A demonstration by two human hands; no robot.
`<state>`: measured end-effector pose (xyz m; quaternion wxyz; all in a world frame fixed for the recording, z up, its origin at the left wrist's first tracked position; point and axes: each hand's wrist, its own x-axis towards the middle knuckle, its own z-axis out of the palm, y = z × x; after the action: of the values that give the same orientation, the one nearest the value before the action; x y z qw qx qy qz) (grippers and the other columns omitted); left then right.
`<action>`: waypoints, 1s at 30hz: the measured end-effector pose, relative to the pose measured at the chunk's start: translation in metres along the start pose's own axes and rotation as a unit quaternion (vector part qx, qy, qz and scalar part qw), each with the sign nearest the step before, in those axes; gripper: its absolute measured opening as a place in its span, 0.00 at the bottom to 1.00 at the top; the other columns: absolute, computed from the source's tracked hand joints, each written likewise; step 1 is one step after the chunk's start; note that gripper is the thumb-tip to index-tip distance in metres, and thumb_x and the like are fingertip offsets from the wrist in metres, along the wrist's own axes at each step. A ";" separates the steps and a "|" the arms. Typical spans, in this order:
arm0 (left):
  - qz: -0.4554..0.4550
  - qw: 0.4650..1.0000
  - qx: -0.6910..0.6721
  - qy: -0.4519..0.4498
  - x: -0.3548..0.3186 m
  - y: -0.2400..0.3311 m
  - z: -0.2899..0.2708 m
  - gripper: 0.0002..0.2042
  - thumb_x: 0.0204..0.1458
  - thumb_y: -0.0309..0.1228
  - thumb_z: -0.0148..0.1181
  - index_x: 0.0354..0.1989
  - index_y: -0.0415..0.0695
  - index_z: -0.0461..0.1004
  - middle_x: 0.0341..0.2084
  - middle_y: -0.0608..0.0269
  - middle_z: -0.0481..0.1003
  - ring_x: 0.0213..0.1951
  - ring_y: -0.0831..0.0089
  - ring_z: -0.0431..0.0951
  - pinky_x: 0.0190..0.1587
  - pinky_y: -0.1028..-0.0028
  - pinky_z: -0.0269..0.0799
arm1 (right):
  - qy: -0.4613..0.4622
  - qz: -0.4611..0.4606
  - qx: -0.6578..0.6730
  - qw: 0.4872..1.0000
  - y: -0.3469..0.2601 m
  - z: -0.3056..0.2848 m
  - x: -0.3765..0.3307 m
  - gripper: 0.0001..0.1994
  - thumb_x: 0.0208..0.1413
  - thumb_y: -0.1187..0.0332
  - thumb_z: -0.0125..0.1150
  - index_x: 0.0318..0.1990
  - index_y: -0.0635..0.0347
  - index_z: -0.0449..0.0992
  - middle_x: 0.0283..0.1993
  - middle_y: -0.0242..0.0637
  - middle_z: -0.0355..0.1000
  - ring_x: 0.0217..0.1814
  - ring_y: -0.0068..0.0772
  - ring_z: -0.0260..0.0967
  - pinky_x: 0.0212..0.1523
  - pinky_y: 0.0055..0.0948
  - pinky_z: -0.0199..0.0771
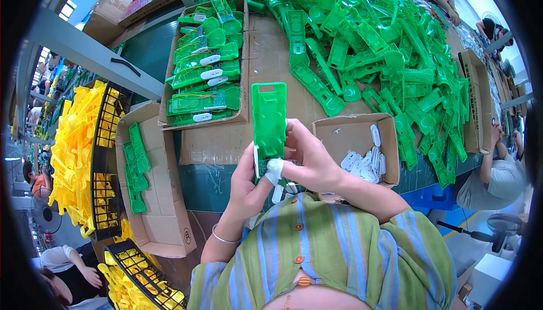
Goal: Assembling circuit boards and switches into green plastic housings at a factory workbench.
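At nine o'clock a box (148, 197) holds green parts. At centre, the left hand (247, 181) and right hand (308, 154) both pinch an upright green plastic panel (268, 122), apparently pressing a white piece (275, 168) against it. At three o'clock sits a box of white pieces (353, 140) on the bench (271, 55).

Both hands (283, 166) raised, grips closed.

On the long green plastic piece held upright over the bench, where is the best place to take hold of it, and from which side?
Probably at the lower end of the green plastic piece, coming from below with one hand on each long edge. It stands upright and is long and narrow, and its upper part is free. The left hand and right hand already clasp it there.
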<state>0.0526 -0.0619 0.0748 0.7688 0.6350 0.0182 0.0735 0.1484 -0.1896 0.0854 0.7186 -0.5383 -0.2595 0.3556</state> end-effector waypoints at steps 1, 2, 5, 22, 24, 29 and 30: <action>0.006 1.000 0.010 0.003 0.000 0.000 0.001 0.26 0.49 0.20 0.49 0.58 0.35 0.53 0.44 0.58 0.69 0.44 0.75 0.70 0.44 0.77 0.67 | 0.012 -0.004 -0.030 0.999 -0.002 0.002 -0.001 0.23 0.48 0.76 0.57 0.52 0.61 0.56 0.49 0.36 0.62 0.52 0.26 0.63 0.51 0.28 0.66; 0.005 1.000 0.010 0.003 0.000 0.000 0.002 0.26 0.49 0.20 0.49 0.58 0.35 0.53 0.44 0.58 0.69 0.44 0.75 0.70 0.44 0.77 0.67 | 0.013 -0.003 -0.030 0.999 -0.004 0.003 -0.001 0.23 0.48 0.76 0.57 0.52 0.61 0.56 0.49 0.36 0.62 0.52 0.26 0.63 0.51 0.28 0.66; 0.055 0.992 0.116 0.017 0.000 -0.001 0.003 0.26 0.47 0.19 0.49 0.58 0.34 0.54 0.40 0.57 0.71 0.40 0.75 0.72 0.41 0.77 0.69 | 0.023 -0.010 -0.075 0.997 -0.005 0.004 -0.002 0.23 0.47 0.76 0.57 0.50 0.61 0.56 0.47 0.35 0.62 0.50 0.25 0.64 0.49 0.27 0.67; -0.028 0.957 -0.287 -0.011 0.003 -0.020 -0.006 0.31 0.56 0.46 0.44 0.62 0.38 0.47 0.54 0.56 0.61 0.53 0.66 0.65 0.53 0.67 0.63 | 0.141 -0.354 -0.439 0.814 0.002 0.005 -0.005 0.22 0.35 0.75 0.65 0.42 0.62 0.67 0.39 0.37 0.65 0.38 0.40 0.66 0.38 0.33 0.69; -0.057 0.945 -0.316 0.069 0.004 -0.020 -0.002 0.29 0.56 0.48 0.44 0.59 0.39 0.53 0.52 0.58 0.63 0.52 0.68 0.66 0.54 0.66 0.60 | 0.116 -0.402 -0.545 0.727 0.007 0.006 -0.002 0.14 0.29 0.73 0.63 0.30 0.62 0.72 0.33 0.36 0.67 0.35 0.36 0.67 0.33 0.31 0.71; -0.069 0.931 -0.356 0.047 -0.005 -0.027 0.004 0.27 0.55 0.48 0.45 0.57 0.44 0.56 0.49 0.62 0.65 0.52 0.70 0.65 0.55 0.67 0.60 | 0.122 -0.427 -0.570 0.692 0.005 0.009 -0.005 0.14 0.29 0.71 0.60 0.29 0.63 0.72 0.33 0.37 0.67 0.30 0.34 0.67 0.28 0.29 0.72; -0.067 0.932 -0.350 0.073 -0.005 -0.026 0.008 0.26 0.55 0.47 0.46 0.57 0.45 0.56 0.48 0.63 0.65 0.51 0.70 0.66 0.55 0.67 0.60 | 0.113 -0.426 -0.573 0.691 0.005 0.009 -0.006 0.13 0.30 0.71 0.59 0.29 0.64 0.72 0.33 0.37 0.67 0.30 0.34 0.67 0.29 0.30 0.72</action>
<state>0.0510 -0.0750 0.0503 0.9419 0.3161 0.0898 0.0697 0.1372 -0.1880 0.0832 0.3688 -0.7132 -0.5316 -0.2697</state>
